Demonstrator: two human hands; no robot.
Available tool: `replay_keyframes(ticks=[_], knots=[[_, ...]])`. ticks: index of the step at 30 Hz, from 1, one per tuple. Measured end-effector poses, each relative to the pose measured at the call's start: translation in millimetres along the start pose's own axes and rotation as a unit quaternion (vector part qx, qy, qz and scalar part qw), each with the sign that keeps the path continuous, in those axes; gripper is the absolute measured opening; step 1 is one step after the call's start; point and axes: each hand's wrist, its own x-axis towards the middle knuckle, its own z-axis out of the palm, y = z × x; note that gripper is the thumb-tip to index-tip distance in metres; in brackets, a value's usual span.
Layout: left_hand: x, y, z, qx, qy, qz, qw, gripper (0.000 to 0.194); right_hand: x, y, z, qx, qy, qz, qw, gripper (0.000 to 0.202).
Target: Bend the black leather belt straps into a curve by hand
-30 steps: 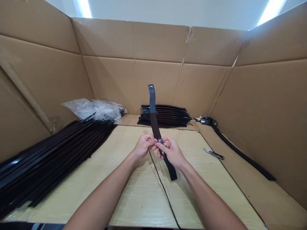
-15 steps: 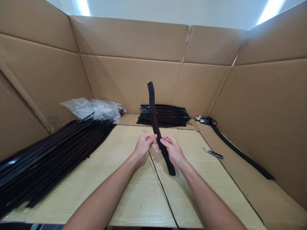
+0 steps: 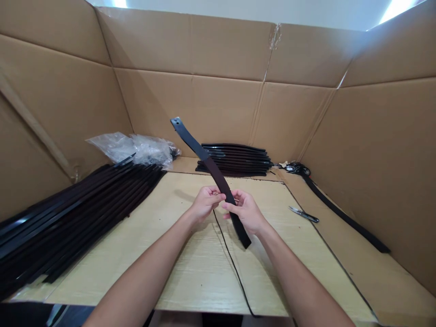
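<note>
A long, curved black strip [image 3: 217, 173] is held up in front of me at a slant, its top leaning left. Its upper part is smooth and bluish-black, with small holes at the tip. The lower part is dull and dark, like a sleeve. My left hand [image 3: 207, 202] pinches its left edge near the middle. On the other edge, slightly lower, my right hand [image 3: 245, 211] grips with thumb in front and fingers behind. A thin black cord [image 3: 229, 254] runs from beside my left fingers down to the table's front edge; its upper end is hidden.
Many long black strips [image 3: 85, 213] lie piled at left, below a clear plastic bag [image 3: 136, 149]. Another stack of strips [image 3: 238, 160] sits at the back. Thread snips [image 3: 304, 214] lie at right, near a single curved strip [image 3: 344, 215]. Cardboard walls [image 3: 218, 50] surround the table [image 3: 112, 277].
The strip's top has swung left and the strip has turned, so its smooth upper face and end holes now show. Both hands remain on it near the middle.
</note>
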Motion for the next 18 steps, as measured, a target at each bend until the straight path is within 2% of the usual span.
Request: replay_keyframes(ticks=[3,5,9,13,18], knots=[[-2.5,2.5,2.2,0.007,-0.043,-0.021,0.999,0.056,-1.0,0.6,0.9,-0.012,-0.020,0.001,1.000,0.067],[-3.3,3.3,3.2,0.011,-0.047,-0.014,0.999,0.054,0.5,2.6,1.4,0.007,-0.030,-0.001,1.000,0.063],[-2.5,3.4,4.5,0.033,-0.027,-0.008,0.999,0.054,4.4,6.9,3.7,0.054,0.007,0.006,0.999,0.057],[-0.7,1.2,6.0,0.045,0.028,-0.010,0.999,0.057,4.9,7.3,6.0,0.063,0.043,0.012,0.997,0.060],[0.7,-3.3,7.3,0.030,0.046,0.007,0.998,0.054,5.3,4.0,3.0,0.068,0.045,-0.007,0.997,0.053]])
